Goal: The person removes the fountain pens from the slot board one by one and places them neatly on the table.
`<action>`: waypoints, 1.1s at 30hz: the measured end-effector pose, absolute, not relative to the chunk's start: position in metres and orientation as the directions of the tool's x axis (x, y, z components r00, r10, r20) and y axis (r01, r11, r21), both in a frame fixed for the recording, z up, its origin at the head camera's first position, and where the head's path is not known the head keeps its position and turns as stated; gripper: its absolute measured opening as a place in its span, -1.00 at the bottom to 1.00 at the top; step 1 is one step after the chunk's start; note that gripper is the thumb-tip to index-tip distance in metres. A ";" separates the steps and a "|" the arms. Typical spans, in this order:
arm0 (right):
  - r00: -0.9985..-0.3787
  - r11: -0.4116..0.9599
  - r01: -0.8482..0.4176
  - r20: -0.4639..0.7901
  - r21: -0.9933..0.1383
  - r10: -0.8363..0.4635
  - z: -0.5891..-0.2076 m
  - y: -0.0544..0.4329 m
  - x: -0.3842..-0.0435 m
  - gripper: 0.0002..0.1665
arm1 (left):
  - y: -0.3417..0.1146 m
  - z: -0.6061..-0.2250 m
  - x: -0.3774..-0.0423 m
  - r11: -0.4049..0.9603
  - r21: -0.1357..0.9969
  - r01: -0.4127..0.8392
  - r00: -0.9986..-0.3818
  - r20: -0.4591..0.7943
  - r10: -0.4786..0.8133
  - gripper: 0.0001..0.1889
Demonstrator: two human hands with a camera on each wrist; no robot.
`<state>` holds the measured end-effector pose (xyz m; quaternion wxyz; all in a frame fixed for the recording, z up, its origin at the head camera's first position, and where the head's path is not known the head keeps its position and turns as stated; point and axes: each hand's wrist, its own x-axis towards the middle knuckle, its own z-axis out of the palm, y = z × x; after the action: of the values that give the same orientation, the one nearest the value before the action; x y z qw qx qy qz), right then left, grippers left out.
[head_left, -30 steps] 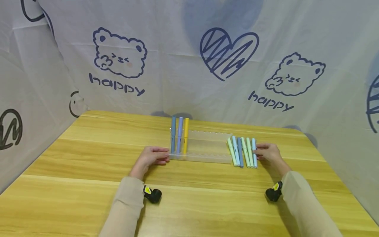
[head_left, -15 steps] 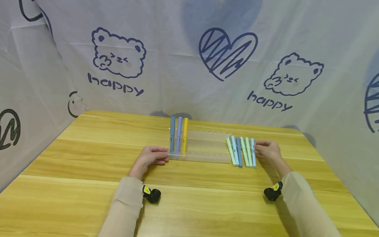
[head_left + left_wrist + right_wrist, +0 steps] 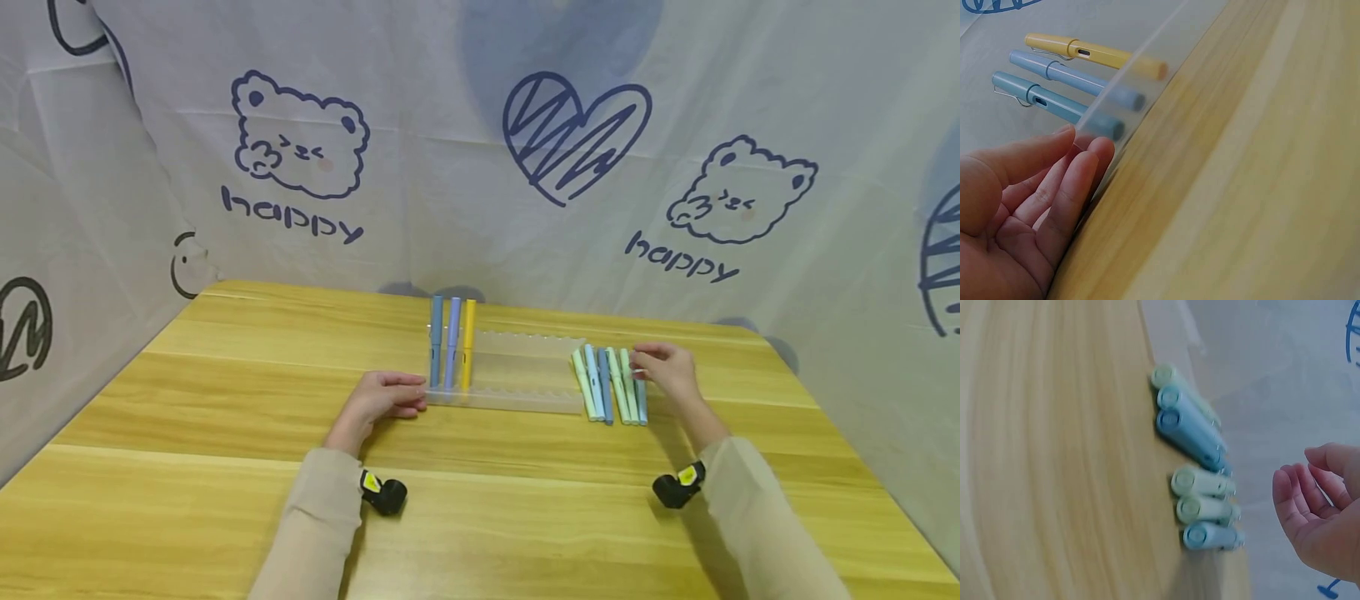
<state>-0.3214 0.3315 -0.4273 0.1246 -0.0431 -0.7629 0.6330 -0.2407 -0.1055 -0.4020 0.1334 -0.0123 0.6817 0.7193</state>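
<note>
My left hand (image 3: 386, 396) pinches the front left corner of a clear plastic pen rack (image 3: 532, 402) between thumb and fingers. In the rack stand a blue pen (image 3: 1057, 103), a lilac pen (image 3: 453, 342) and a yellow pen (image 3: 1094, 55), side by side at its left end. My right hand (image 3: 667, 369) hovers over the far right of a row of loose pens, its fingers loosely bent with nothing between them in the right wrist view. That row holds pale green pens (image 3: 1207, 509), light blue pens (image 3: 1210, 536) and a darker blue pen (image 3: 605, 387).
The loose pens lie on the wooden table (image 3: 480, 517), right beside the rack's right end. A white cloth (image 3: 435, 167) printed with bears and a heart hangs behind the table. Each wrist wears a small black camera (image 3: 386, 493).
My right hand has lifted from beside the rightmost light blue pen and shifted left over its upper end. The left hand stays at the rack's corner, and the pens lie as before.
</note>
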 end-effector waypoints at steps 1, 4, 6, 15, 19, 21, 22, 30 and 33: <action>-0.964 0.187 -0.104 0.145 -0.977 0.221 -0.428 0.330 -0.323 -0.63 | -0.105 -0.402 -0.241 -0.034 0.977 -0.209 -0.964 -0.200 0.176 -0.65; -0.964 0.142 -0.132 0.161 -0.981 0.214 -0.427 0.323 -0.324 -0.58 | -0.105 -0.402 -0.241 -0.037 0.978 -0.207 -0.964 -0.197 0.176 -0.65; -0.964 0.111 -0.157 0.177 -0.981 0.201 -0.424 0.316 -0.323 -0.58 | -0.105 -0.402 -0.240 -0.038 0.979 -0.202 -0.965 -0.192 0.177 -0.65; -0.980 0.062 -0.155 0.161 -0.986 0.120 -0.388 0.272 -0.296 -0.70 | -0.106 -0.402 -0.241 -0.039 0.980 -0.198 -0.966 -0.188 0.179 -0.65; -0.980 0.045 -0.175 0.179 -0.984 0.091 -0.387 0.260 -0.295 -0.77 | -0.106 -0.403 -0.242 -0.043 0.979 -0.198 -0.966 -0.187 0.180 -0.65; -0.978 0.028 -0.192 0.194 -0.981 0.080 -0.392 0.255 -0.298 -0.82 | -0.106 -0.403 -0.242 -0.046 0.979 -0.200 -0.966 -0.189 0.175 -0.66; -0.977 0.036 -0.193 0.196 -0.981 0.084 -0.389 0.250 -0.296 -0.83 | -0.106 -0.403 -0.242 -0.047 0.979 -0.200 -0.966 -0.190 0.174 -0.65; -0.979 0.025 -0.186 0.187 -0.982 0.077 -0.359 0.209 -0.268 -0.82 | -0.106 -0.402 -0.240 -0.031 0.980 -0.199 -0.965 -0.190 0.179 -0.65; -0.980 0.019 -0.187 0.188 -0.982 0.061 -0.357 0.201 -0.267 -0.78 | -0.105 -0.402 -0.241 -0.032 0.979 -0.203 -0.965 -0.195 0.176 -0.65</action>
<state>-0.2670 0.2015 -0.3570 0.0889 0.0444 -0.7083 0.6988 -0.2406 -0.1053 -0.4020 0.1321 -0.0098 0.6832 0.7182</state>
